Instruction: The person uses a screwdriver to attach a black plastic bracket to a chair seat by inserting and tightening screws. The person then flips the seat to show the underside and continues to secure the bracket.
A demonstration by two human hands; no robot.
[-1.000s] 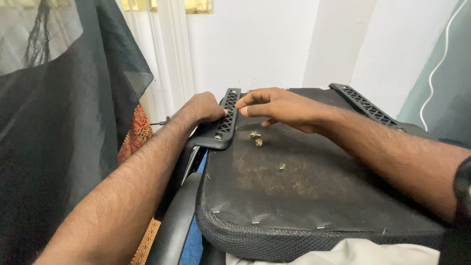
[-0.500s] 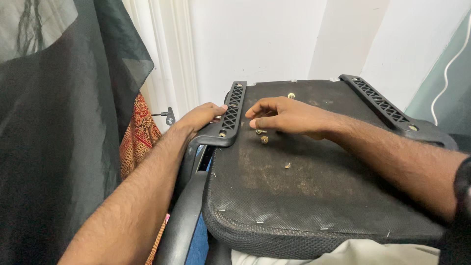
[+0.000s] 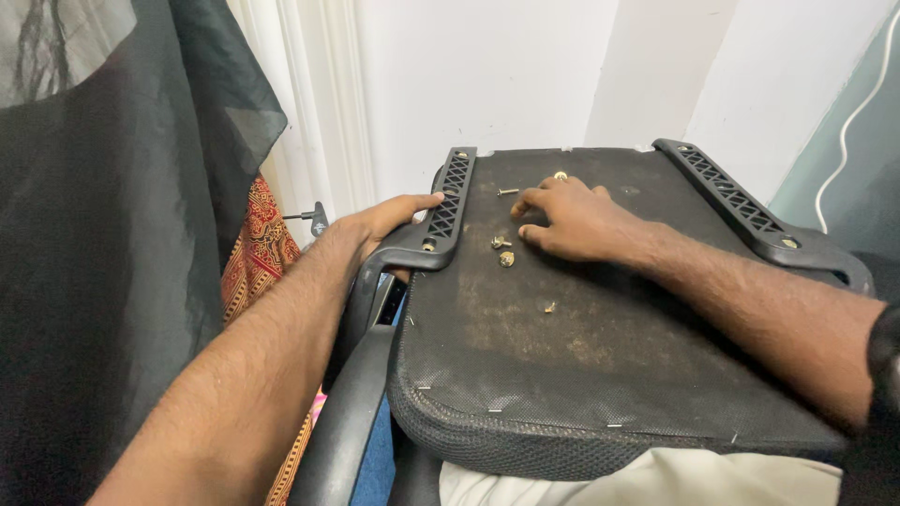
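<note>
So the chair seat [image 3: 600, 356] is flipped upside down, filling the middle and right of the frame, with its dusty black underside facing up like a tray for the loose hardware. A few small brass screws [image 3: 502, 251] sit just left of centre, one more screw [image 3: 507, 191] lies higher up, and a tiny bit [image 3: 549, 306] rests lower down that I can't really make out.

Left hand [image 3: 380, 225] is wrapped loosely over the left armrest bracket [image 3: 442, 211], fingers open along it. Right hand [image 3: 577, 220] rests palm down on the seat, fingers curled, fingertips just beside the screws; can't tell if it's pinching anything.

Right armrest bracket [image 3: 741, 201] runs along the upper right. Dark cloth [image 3: 103, 234] blocks the whole left side, and the seat's front edge is cut off at the bottom.
</note>
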